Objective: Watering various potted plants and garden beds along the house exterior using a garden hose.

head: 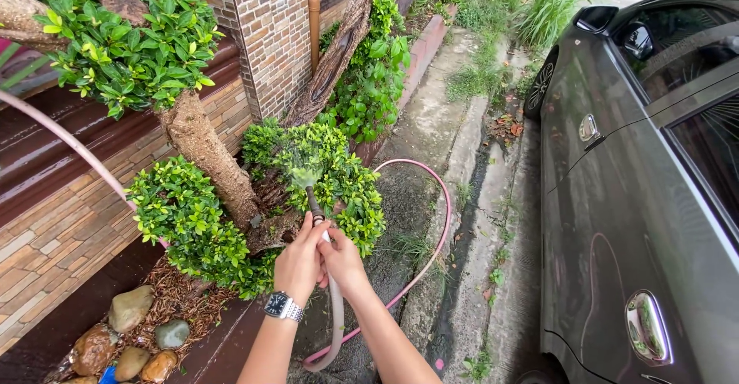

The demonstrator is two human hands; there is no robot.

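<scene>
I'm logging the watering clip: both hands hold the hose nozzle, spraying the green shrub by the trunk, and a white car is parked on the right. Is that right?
One detail is off: the car is dark grey, not white, as the head view shows. The rest stands: the left hand and right hand both hold the hose nozzle, spraying the green shrub by the trunk, with the car parked on the right.

Soft, even daylight is filling the scene, casting no hard shadows. The car (639,199) is reflecting pale sky along its side. Wide-angle distortion is bending lines near the edges. Focus is holding sharp throughout, with only the water spray (304,170) blurring slightly.
</scene>
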